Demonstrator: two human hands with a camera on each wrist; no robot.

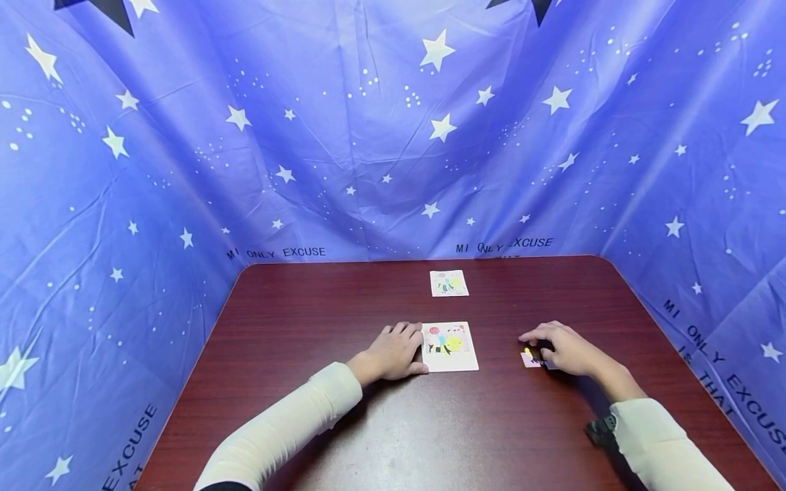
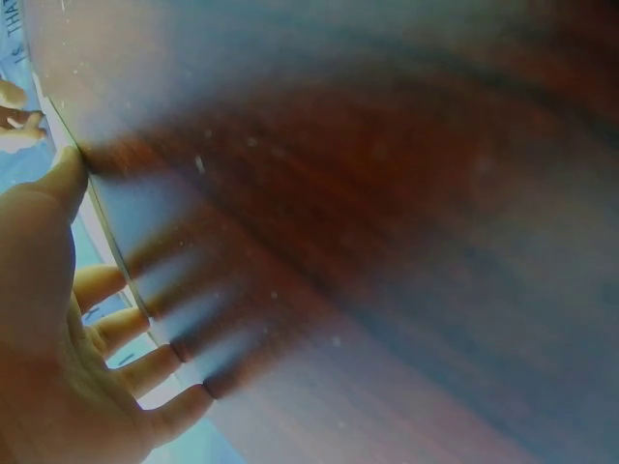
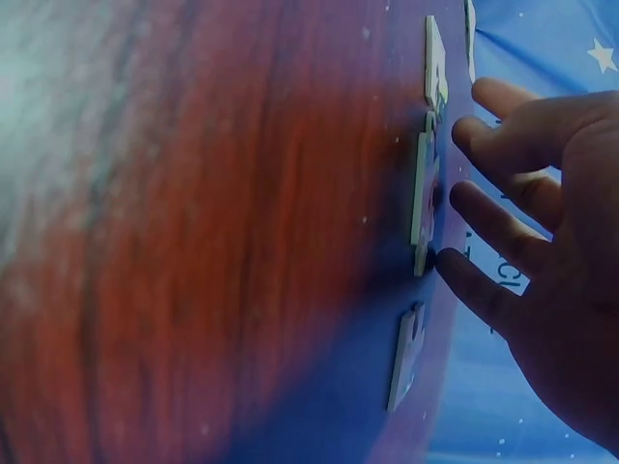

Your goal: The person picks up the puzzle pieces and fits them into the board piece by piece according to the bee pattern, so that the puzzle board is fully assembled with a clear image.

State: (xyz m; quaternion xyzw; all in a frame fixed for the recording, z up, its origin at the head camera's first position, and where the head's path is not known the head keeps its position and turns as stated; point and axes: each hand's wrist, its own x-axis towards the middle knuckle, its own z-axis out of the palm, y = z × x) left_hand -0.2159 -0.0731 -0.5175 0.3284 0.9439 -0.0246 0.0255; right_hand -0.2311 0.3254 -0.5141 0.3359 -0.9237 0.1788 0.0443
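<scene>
A square jigsaw puzzle board (image 1: 457,363) lies mid-table, its upper part showing a colourful picture and its lower strip plain white. Against its left edge rests my left hand (image 1: 398,351), fingers extended and thumb by the lower left corner. In the left wrist view the fingertips of that hand (image 2: 106,377) touch down on the tabletop. To the right, my right hand (image 1: 561,348) hovers with loosely bent fingers over loose puzzle pieces (image 1: 530,360), partly hiding them. The right wrist view shows several pieces (image 3: 426,188) lying flat below the fingertips, nothing visibly pinched.
Behind the board lies a smaller square picture card (image 1: 449,284) with a similar design. The dark red wooden table (image 1: 295,307) is enclosed at the back and sides by a blue star-patterned curtain (image 1: 381,150).
</scene>
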